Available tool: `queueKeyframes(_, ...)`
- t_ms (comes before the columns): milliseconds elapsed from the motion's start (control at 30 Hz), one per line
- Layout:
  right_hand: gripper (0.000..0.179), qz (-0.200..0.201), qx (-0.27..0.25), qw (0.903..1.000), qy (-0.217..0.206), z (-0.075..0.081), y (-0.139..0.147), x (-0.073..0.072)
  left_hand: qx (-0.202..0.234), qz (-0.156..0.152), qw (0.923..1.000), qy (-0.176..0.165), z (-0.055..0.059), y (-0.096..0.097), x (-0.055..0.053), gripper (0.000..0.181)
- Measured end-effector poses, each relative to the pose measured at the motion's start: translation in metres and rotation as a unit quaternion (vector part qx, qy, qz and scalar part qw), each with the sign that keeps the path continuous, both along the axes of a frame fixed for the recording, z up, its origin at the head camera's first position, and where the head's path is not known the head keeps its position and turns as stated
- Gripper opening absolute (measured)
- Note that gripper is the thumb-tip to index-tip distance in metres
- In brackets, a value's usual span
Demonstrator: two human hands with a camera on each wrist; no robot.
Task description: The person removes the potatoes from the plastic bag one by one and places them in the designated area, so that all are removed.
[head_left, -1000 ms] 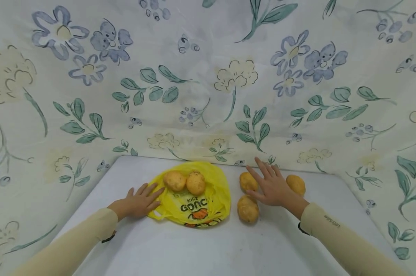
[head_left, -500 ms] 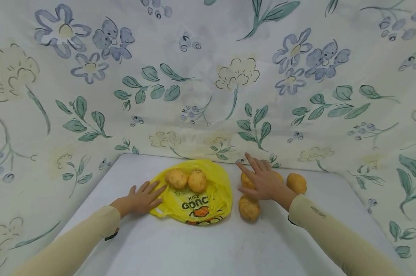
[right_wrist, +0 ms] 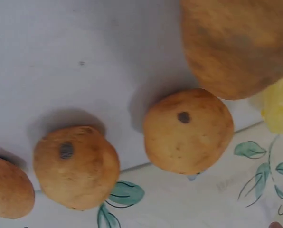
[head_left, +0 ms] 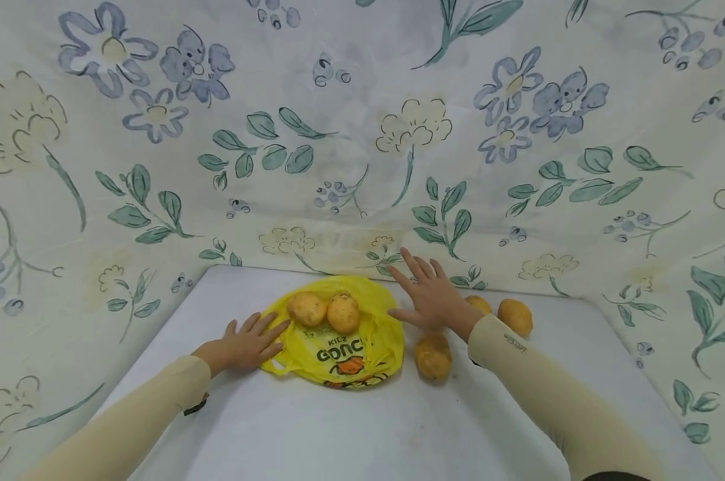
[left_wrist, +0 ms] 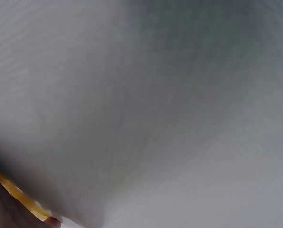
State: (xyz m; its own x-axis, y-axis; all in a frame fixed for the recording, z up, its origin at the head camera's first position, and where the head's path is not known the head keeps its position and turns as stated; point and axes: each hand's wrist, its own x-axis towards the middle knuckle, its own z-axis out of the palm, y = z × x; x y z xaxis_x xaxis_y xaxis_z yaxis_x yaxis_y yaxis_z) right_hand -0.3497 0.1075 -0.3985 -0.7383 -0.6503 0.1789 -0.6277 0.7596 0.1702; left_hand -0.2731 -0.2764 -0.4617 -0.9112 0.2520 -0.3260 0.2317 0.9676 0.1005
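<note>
A yellow plastic bag (head_left: 338, 354) lies flat on the white table with two potatoes (head_left: 307, 309) side by side on its far half. My left hand (head_left: 244, 344) rests on the bag's left edge, fingers spread and straight. In the left wrist view, only a bit of that hand and a yellow strip of bag (left_wrist: 19, 194) show at the lower left corner. My right hand (head_left: 425, 294), fingers spread, holds nothing and is over the bag's right edge. Nearest it is a potato (head_left: 433, 359); another potato (right_wrist: 189, 132) is hidden beneath the hand in the head view.
Two more potatoes stand to the right, one partly behind my right forearm and the other a round potato (head_left: 514, 316) near the back edge. A floral-patterned cloth (head_left: 362, 167) rises directly behind the white table (head_left: 338, 434) and along both sides.
My right hand has moved left, from above the loose potatoes to the bag's right edge, fingers still spread. My left hand, the bag and the potatoes stay in place.
</note>
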Motion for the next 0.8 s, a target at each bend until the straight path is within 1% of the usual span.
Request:
queueKeyframes(67,0.087,-0.004,0.001,1.0,-0.007,0.002,-0.006,-0.001,-0.001,-0.003,1.0,0.001,0.0,-0.001,-0.001,0.066)
queueKeyframes(167,0.088,-0.009,-0.01,0.9997,-0.019,0.003,-0.016,-0.003,0.004,-0.007,1.0,0.0,0.002,-0.001,-0.001,0.067)
queueKeyframes(300,0.09,-0.002,-0.023,0.9993,-0.03,0.001,-0.029,-0.006,0.01,-0.006,0.9999,-0.002,0.004,0.0,0.0,0.066)
queueKeyframes(400,0.091,-0.002,-0.016,0.9993,-0.032,0.002,-0.04,-0.01,0.009,-0.004,0.9999,-0.001,0.005,-0.001,0.001,0.066)
queueKeyframes(500,0.091,-0.019,0.002,0.9994,-0.03,0.003,-0.046,-0.014,0.01,-0.008,0.9999,0.001,0.005,0.0,0.001,0.066)
queueKeyframes(567,0.091,-0.029,0.006,0.9989,-0.036,0.004,-0.049,-0.015,0.013,-0.01,0.9999,0.001,0.006,0.001,0.0,0.066)
queueKeyframes(667,0.091,-0.033,-0.001,0.998,-0.053,0.003,-0.055,-0.015,0.011,-0.007,0.9999,0.0,0.006,0.002,0.0,0.065)
queueKeyframes(800,0.09,-0.029,-0.007,0.9966,-0.077,-0.002,-0.069,-0.011,0.002,-0.001,1.0,-0.001,0.004,-0.001,0.001,0.065)
